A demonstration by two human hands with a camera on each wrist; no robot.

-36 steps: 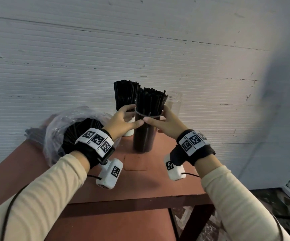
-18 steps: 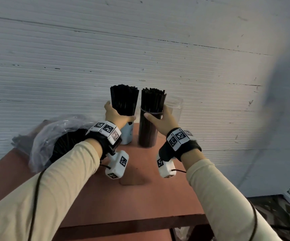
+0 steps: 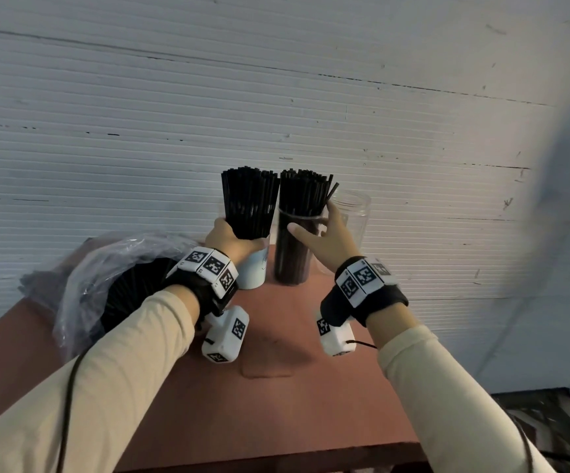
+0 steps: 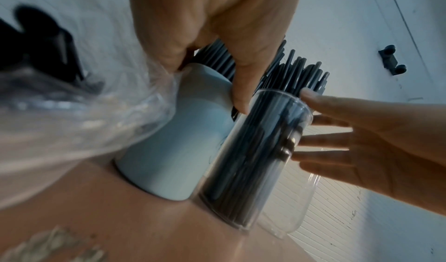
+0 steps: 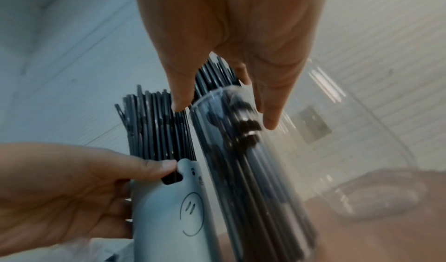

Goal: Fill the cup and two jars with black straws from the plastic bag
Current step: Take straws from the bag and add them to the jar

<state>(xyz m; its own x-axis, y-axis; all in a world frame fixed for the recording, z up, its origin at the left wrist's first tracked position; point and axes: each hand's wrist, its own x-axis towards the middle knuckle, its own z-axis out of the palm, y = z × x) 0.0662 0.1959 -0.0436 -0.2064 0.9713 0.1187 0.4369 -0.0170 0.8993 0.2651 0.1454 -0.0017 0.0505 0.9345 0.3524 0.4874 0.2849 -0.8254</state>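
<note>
A pale blue cup [image 3: 251,269] packed with black straws [image 3: 249,203] stands at the back of the red table [image 3: 276,387]. My left hand [image 3: 230,238] grips the cup at its rim, thumb [image 5: 154,168] against the straws. Right beside it stands a clear jar [image 3: 292,254] full of straws. My right hand [image 3: 324,233] holds this jar near the top, thumb [image 5: 183,94] in front and fingers [image 4: 321,142] on its far side. A second, empty clear jar [image 3: 353,213] stands just behind my right hand. The plastic bag [image 3: 106,278] of straws lies at the left.
A white ribbed wall [image 3: 276,114] rises directly behind the containers. The bag's loose film [image 4: 84,113] touches the cup's left side. The table's front edge [image 3: 276,455] is near me, with dark floor [image 3: 549,421] to the right.
The jar of straws, held by both hands a second ago, now stands farther back beside the cup. My left hand has left the jar and taken the cup's rim.
</note>
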